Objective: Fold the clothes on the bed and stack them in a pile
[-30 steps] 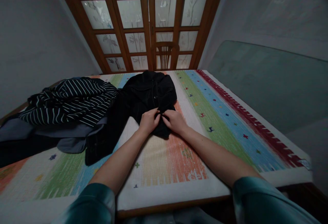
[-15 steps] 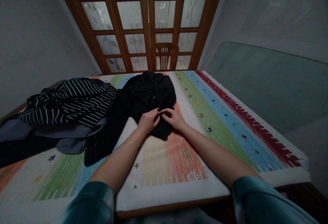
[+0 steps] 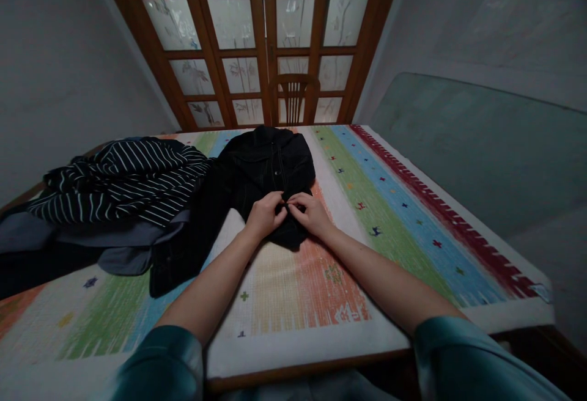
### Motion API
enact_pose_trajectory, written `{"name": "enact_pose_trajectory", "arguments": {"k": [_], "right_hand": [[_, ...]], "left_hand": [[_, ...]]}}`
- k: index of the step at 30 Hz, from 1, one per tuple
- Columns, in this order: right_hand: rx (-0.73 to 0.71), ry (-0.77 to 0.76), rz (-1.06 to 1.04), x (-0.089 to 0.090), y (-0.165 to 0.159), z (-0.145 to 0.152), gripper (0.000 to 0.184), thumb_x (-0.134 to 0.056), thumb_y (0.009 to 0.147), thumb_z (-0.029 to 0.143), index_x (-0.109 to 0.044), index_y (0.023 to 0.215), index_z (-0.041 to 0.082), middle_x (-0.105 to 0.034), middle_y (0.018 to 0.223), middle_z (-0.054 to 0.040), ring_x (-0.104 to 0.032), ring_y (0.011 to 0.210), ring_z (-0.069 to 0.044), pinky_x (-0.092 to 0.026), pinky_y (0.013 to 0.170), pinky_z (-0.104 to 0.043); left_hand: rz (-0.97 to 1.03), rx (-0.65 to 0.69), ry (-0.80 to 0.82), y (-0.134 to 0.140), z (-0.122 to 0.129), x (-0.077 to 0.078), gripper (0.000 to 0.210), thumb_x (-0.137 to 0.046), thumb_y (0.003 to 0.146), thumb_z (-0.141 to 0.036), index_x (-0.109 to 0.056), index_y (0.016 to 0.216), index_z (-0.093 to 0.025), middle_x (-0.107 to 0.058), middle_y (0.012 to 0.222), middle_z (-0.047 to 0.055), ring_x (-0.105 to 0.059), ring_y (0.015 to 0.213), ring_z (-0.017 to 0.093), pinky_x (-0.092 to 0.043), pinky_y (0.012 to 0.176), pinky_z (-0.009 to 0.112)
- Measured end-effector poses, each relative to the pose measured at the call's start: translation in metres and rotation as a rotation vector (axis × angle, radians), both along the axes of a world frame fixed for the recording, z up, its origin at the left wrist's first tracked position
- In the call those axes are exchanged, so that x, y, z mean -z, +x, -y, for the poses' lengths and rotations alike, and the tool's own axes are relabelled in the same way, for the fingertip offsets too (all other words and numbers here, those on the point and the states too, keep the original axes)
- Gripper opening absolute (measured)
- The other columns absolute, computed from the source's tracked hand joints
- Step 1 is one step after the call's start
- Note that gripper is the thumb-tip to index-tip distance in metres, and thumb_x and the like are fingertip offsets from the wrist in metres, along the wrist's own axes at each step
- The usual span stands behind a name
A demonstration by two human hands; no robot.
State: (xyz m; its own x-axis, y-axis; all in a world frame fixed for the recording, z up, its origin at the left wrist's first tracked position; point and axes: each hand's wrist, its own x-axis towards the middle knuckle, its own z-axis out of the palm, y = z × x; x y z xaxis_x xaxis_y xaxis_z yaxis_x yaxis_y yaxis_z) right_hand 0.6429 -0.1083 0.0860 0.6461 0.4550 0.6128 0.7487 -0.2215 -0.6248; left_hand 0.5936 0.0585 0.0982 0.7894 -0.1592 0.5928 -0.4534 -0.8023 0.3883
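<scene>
- While the black jacket (image 3: 268,172) lies flat on the counter (image 3: 403,217), left hand (image 3: 265,214) and right hand (image 3: 310,213) pinch its front edges together, apparently at a button
- Striped garment (image 3: 123,178) heaped just beside it

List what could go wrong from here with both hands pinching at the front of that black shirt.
1. The left hand and right hand pinch the black shirt only at its near edge; a tug could bunch the rest.
2. Its left side lies against the striped garment, so pulling may drag that pile along.
3. The room is dim and the cloth black, so small fastenings are hard to see.
</scene>
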Motion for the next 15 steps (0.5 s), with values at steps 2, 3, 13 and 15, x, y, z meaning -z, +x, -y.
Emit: {"name": "enact_pose_trajectory", "arguments": {"k": [2, 3, 13, 15], "right_hand": [[-0.028, 0.009, -0.03, -0.001, 0.001, 0.001, 0.012, -0.056, 0.085, 0.02, -0.068, 0.08, 0.02, -0.069, 0.09, -0.006, -0.064, 0.085, -0.018, -0.05, 0.079, -0.032], [-0.04, 0.004, -0.047, -0.002, 0.002, 0.001, 0.012, -0.056, 0.084, 0.02, -0.067, 0.079, 0.02, -0.069, 0.09, -0.0057, -0.064, 0.085, -0.018, -0.05, 0.079, -0.032], [-0.011, -0.134, -0.008, -0.012, -0.001, 0.002, 0.012, -0.058, 0.076, 0.015, -0.059, 0.086, 0.021, -0.06, 0.09, -0.005, -0.057, 0.085, -0.019, -0.047, 0.079, -0.033], [0.007, -0.143, 0.0, -0.012, -0.002, 0.001, 0.014, -0.057, 0.075, 0.015, -0.059, 0.087, 0.021, -0.059, 0.09, -0.0053, -0.057, 0.086, -0.02, -0.047, 0.08, -0.033]], "left_hand": [[-0.018, 0.003, -0.007, -0.001, 0.0, -0.001, 0.01, -0.057, 0.081, -0.017, -0.063, 0.089, -0.02, -0.069, 0.111, 0.009, -0.066, 0.106, 0.021, -0.055, 0.089, 0.035], [-0.024, 0.008, -0.011, -0.001, 0.0, -0.001, 0.011, -0.057, 0.081, -0.017, -0.063, 0.09, -0.02, -0.069, 0.112, 0.009, -0.065, 0.107, 0.021, -0.055, 0.09, 0.036], [-0.14, 0.037, -0.168, -0.007, 0.006, -0.008, 0.014, -0.057, 0.078, -0.015, -0.063, 0.09, -0.02, -0.07, 0.114, 0.009, -0.066, 0.107, 0.024, -0.053, 0.092, 0.038], [-0.147, 0.045, -0.211, -0.008, 0.008, -0.01, 0.013, -0.059, 0.078, -0.016, -0.064, 0.089, -0.019, -0.07, 0.114, 0.01, -0.067, 0.104, 0.024, -0.054, 0.089, 0.037]]}}
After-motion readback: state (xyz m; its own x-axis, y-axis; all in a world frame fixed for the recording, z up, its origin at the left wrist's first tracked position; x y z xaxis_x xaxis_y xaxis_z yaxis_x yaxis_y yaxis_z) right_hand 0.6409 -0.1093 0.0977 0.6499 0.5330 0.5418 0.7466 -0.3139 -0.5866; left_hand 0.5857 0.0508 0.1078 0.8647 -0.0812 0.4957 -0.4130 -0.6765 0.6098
